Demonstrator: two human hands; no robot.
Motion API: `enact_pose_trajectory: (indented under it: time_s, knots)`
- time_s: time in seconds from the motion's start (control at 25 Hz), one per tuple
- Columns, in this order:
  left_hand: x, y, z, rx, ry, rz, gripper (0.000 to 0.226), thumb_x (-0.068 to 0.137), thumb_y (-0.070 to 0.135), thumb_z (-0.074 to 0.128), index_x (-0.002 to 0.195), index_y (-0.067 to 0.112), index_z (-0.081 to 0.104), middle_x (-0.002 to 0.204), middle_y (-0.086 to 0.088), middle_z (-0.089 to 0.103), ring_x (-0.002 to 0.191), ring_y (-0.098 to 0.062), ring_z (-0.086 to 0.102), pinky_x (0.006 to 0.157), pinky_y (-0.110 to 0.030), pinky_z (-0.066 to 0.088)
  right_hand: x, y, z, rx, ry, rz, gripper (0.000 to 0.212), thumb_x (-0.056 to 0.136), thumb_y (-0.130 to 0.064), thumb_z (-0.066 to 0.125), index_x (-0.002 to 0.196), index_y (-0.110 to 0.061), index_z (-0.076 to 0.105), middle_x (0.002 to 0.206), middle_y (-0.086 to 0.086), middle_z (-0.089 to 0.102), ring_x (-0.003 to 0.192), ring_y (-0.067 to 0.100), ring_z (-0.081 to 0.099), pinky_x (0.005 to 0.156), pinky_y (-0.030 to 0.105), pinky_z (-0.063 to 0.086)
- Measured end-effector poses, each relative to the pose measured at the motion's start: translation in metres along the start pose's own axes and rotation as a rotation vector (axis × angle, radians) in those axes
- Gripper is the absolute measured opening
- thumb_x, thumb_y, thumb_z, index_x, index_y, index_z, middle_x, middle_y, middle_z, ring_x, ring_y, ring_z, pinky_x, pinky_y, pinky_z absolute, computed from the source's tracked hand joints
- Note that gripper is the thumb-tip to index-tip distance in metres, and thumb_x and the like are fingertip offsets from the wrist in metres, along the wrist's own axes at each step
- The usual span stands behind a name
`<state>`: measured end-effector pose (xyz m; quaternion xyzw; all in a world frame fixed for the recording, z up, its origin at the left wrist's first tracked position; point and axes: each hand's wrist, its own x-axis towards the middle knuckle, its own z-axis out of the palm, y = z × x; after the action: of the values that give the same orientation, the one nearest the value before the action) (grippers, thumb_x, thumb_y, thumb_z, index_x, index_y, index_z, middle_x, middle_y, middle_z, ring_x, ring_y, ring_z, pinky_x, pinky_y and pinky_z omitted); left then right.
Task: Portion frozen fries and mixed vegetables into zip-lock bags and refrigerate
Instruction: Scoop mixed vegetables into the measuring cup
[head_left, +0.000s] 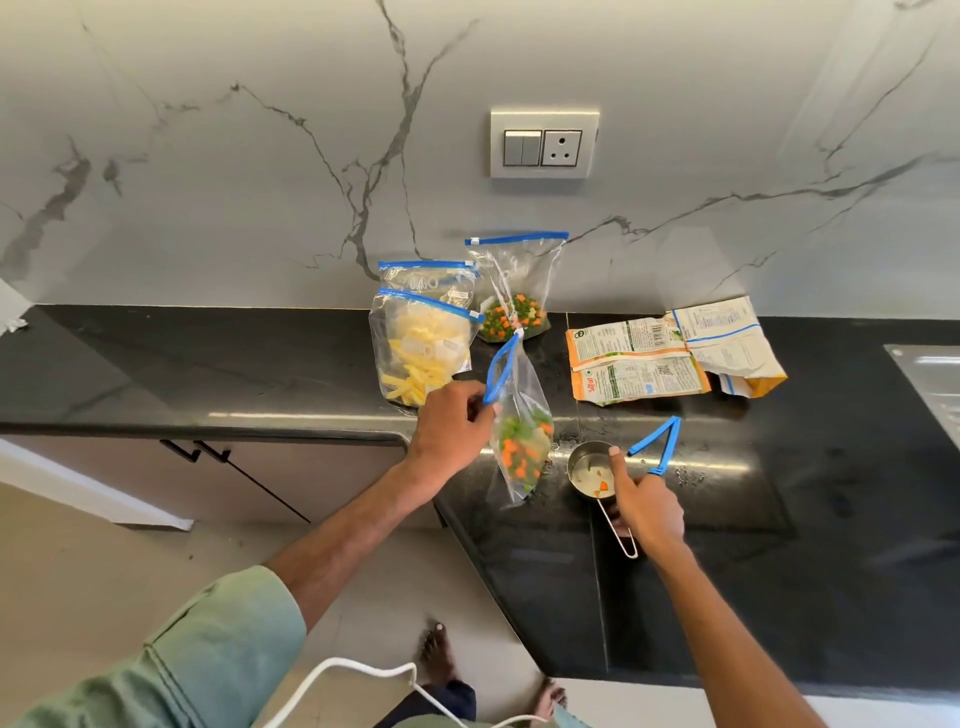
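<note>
**Q:** Which surface carries the work?
**A:** A black stone countertop (208, 364). Its front edge turns toward the viewer just below the left hand. Bare counter lies left of the bags and right of the cup.

**Q:** What sits toward the back?
**A:** Two torn, flattened packets (639, 364) lie at the right. Left of them, a fries bag (415, 358) holds pale yellow sticks, with a second zip-lock bag (431, 280) behind it, contents hidden. A vegetable bag (514, 291) leans on the marble wall between them and the packets.

**Q:** And the bag being filled?
**A:** The open zip-lock bag (522, 441) stands near the counter's corner, with green, orange and white pieces in its lower half. The left hand (449, 431) pinches its blue zip strip, and the mouth gapes.

**Q:** The right hand?
**A:** The right hand (647, 506) grips a steel measuring cup (589, 470) by its wire handle, thumb on the rim. A few pieces remain inside. A blue clip (662, 441) juts from its fingers.
</note>
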<state>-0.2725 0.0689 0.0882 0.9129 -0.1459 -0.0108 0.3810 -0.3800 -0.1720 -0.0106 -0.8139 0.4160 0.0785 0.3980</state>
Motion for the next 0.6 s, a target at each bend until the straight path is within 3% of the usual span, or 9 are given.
enact_pose_trajectory:
  time_s: [0.12,0.24,0.32,0.44,0.52,0.6]
  knots:
    - [0.007,0.000,-0.008,-0.024,0.021,0.094,0.020,0.096,0.021,0.070,0.113,0.013,0.076,0.091,-0.004,0.068,0.078,-0.018,0.062,0.073,-0.039,0.055,0.006,-0.002,-0.002,-0.248,0.058,0.019,0.090,0.092,-0.088,0.022,0.077,-0.011,0.067,0.076,0.005,0.068,0.069,0.022,0.066,0.065,0.034,0.052]
    - [0.015,-0.004,-0.016,-0.030,0.028,0.173,0.022,0.095,0.019,0.072,0.116,0.015,0.077,0.093,-0.001,0.066,0.078,-0.009,0.060,0.071,-0.027,0.051,0.007,-0.008,-0.006,-0.399,0.172,-0.032,0.083,0.090,-0.088,0.035,0.091,-0.013,0.070,0.085,0.004,0.070,0.076,0.023,0.066,0.073,0.036,0.055]
    - [0.020,-0.005,-0.022,-0.013,-0.001,0.213,0.019,0.095,0.018,0.072,0.113,0.017,0.078,0.090,0.000,0.065,0.076,-0.006,0.057,0.069,-0.023,0.048,0.007,-0.024,-0.011,-0.241,0.256,-0.201,0.064,0.091,-0.076,0.056,0.115,-0.018,0.068,0.101,0.000,0.072,0.086,0.019,0.068,0.077,0.036,0.055]
    - [0.027,-0.004,-0.028,0.022,-0.065,0.249,0.016,0.095,0.018,0.071,0.110,0.019,0.079,0.090,-0.001,0.065,0.082,-0.015,0.061,0.073,-0.033,0.052,0.012,-0.074,-0.016,0.350,0.020,-0.493,0.050,0.098,-0.048,0.068,0.142,-0.027,0.057,0.133,-0.010,0.064,0.101,0.008,0.069,0.081,0.036,0.059]
    - [0.033,-0.004,-0.029,0.037,-0.091,0.212,0.015,0.096,0.018,0.069,0.109,0.018,0.078,0.093,-0.002,0.064,0.087,-0.018,0.061,0.079,-0.040,0.053,0.017,-0.106,-0.018,0.519,-0.118,-0.646,0.038,0.103,-0.028,0.066,0.140,-0.025,0.062,0.134,-0.007,0.066,0.101,0.013,0.071,0.079,0.038,0.064]
    - [0.037,-0.004,-0.030,0.059,-0.102,0.197,0.016,0.097,0.019,0.068,0.111,0.020,0.076,0.096,-0.001,0.064,0.091,-0.017,0.062,0.086,-0.043,0.053,0.018,-0.125,-0.016,0.547,-0.120,-0.734,0.024,0.103,-0.011,0.064,0.126,-0.014,0.072,0.116,0.001,0.076,0.093,0.016,0.074,0.081,0.041,0.065]
